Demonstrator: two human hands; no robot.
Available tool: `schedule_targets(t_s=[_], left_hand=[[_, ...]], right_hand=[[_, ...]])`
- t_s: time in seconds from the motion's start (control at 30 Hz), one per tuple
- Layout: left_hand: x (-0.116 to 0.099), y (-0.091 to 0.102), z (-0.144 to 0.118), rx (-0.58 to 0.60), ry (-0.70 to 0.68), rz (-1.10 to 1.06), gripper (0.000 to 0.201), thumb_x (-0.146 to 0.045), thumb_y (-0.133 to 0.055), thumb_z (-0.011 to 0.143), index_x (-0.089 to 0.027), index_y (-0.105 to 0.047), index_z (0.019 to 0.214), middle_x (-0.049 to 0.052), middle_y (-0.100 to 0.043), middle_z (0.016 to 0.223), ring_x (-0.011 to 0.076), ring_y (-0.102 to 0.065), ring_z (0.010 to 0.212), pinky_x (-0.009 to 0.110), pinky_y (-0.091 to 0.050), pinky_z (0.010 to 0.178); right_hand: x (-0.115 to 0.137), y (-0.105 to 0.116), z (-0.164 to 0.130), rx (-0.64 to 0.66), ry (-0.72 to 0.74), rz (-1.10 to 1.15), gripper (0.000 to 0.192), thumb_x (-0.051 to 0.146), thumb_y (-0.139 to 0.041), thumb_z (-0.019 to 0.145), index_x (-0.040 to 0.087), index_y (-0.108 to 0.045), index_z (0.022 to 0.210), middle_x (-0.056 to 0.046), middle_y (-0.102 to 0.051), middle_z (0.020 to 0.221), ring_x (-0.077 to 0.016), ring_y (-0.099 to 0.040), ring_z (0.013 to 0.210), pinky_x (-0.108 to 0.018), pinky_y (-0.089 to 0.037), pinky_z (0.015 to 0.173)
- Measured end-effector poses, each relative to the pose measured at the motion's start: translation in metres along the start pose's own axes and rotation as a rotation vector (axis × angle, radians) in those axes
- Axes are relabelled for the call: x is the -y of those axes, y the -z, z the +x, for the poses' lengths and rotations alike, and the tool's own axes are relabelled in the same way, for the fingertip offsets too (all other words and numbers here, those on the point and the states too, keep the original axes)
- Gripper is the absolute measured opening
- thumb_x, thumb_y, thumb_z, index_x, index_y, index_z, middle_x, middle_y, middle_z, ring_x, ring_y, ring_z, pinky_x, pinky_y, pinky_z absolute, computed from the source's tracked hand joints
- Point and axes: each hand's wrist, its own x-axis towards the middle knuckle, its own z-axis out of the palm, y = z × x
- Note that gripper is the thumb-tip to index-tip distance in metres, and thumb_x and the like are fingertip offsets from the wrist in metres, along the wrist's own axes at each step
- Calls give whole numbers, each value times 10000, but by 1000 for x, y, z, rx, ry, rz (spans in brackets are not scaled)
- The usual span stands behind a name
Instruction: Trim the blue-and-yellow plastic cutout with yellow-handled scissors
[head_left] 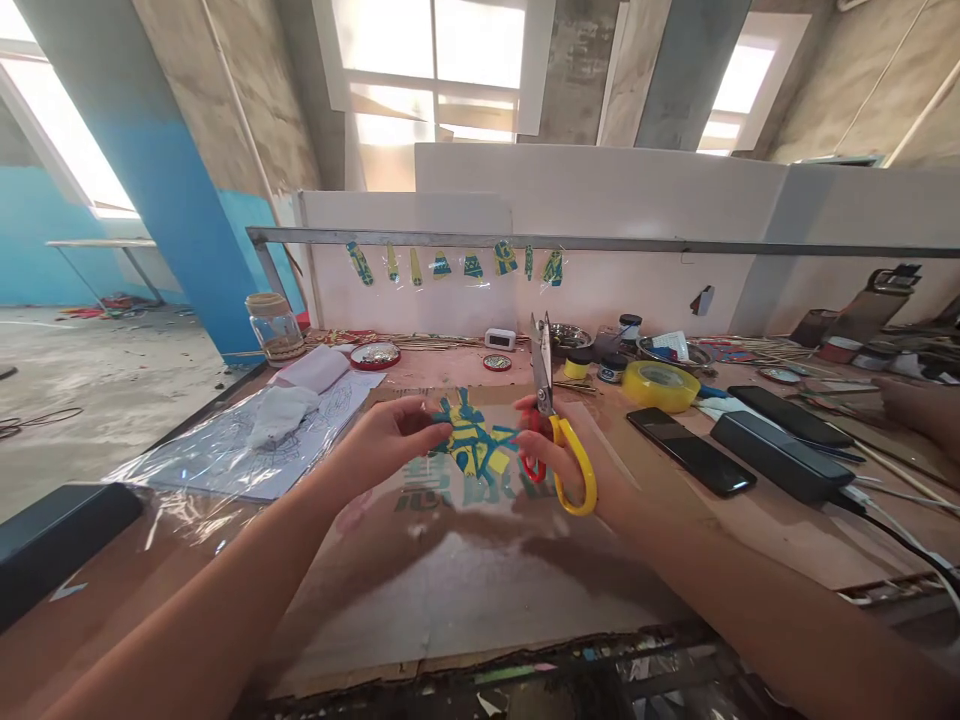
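Pinching a blue-and-yellow cut-out (471, 446) at its left edge with the left hand (397, 440). With the right hand (559, 462), gripping red-and-yellow-handled scissors (544, 398), just right of the cut-out.

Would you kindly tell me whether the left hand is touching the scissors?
Apart. In the head view, the blue-and-yellow piece sits between the left hand and the scissors, leaving a plain gap.

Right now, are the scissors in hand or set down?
In hand: the right hand holds the scissors at their handles, blades pointing forward.
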Motion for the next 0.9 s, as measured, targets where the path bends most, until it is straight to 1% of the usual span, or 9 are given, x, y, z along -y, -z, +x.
schedule_targets(t_s=[0.13, 0.23, 0.3, 0.37, 0.47, 0.57, 0.67, 0.8, 0.9], left_hand=[[-3, -13, -3, 0, 28, -35, 315, -467, -809, 727, -189, -694, 822, 43, -737, 841, 200, -705, 774, 333, -583, 737], [-7, -17, -4, -58, 9, -64, 414, -474, -809, 737, -203, -706, 1033, 53, -750, 914, 199, -710, 818, 316, -577, 742], [-5, -17, -4, -59, 17, -36, 493, -491, -792, 761, -216, -680, 1154, 51, -752, 913, 187, -698, 800, 290, -560, 710], [2, -21, -4, -11, 53, 18, 441, -520, -765, 781, -207, -706, 1086, 45, -743, 862, 180, -678, 753, 274, -535, 664], [16, -32, -3, 83, 89, 26, 353, -534, -729, 804, -182, -729, 841, 40, -726, 805, 175, -655, 721, 270, -500, 645], [21, -39, -2, -13, 33, -28, 331, -499, -738, 804, -178, -701, 734, 12, -688, 719, 147, -610, 678, 259, -470, 651], [12, -35, -3, -144, -50, -70, 318, -481, -774, 773, -182, -688, 706, -5, -659, 689, 130, -573, 647, 251, -451, 632], [-4, -27, -8, -268, -121, -109, 314, -492, -809, 735, -193, -716, 740, -5, -671, 694, 126, -565, 637, 249, -448, 618], [-11, -26, -12, -315, -133, -131, 333, -505, -821, 721, -190, -714, 736, -8, -675, 669, 122, -571, 627, 240, -445, 604]], right_hand=[[-9, -5, 1, 24, 62, 4, 379, 370, -755, 806, 252, -546, 1101, 13, -595, 847, -125, -577, 628, -271, -526, 542], [-14, -5, 3, -9, 83, 21, 392, 369, -752, 795, 250, -530, 1095, 8, -588, 850, -136, -589, 674, -266, -521, 552], [-15, -4, 5, -56, 106, 38, 398, 387, -755, 791, 249, -518, 1079, 9, -580, 838, -131, -576, 664, -258, -506, 543], [-15, -3, 6, -98, 147, 36, 400, 413, -747, 801, 252, -511, 1081, 14, -575, 825, -123, -565, 658, -251, -503, 552], [-11, -5, 5, -139, 213, -10, 408, 463, -744, 800, 253, -517, 1065, 18, -580, 800, -125, -572, 661, -254, -515, 574], [-3, -7, 1, -115, 211, -66, 407, 541, -719, 808, 258, -520, 1024, 18, -560, 754, -130, -561, 597, -256, -489, 507], [0, -7, -3, -35, 163, -103, 461, 661, -645, 828, 253, -520, 1004, 27, -506, 697, -127, -505, 534, -258, -449, 466], [-14, -9, -4, 42, 145, -82, 599, 786, -557, 814, 237, -542, 1054, 10, -501, 760, -127, -477, 568, -271, -428, 500], [-31, -14, 0, 22, 128, 39, 565, 780, -470, 866, 250, -554, 1044, 13, -472, 741, -126, -444, 540, -284, -419, 494]])
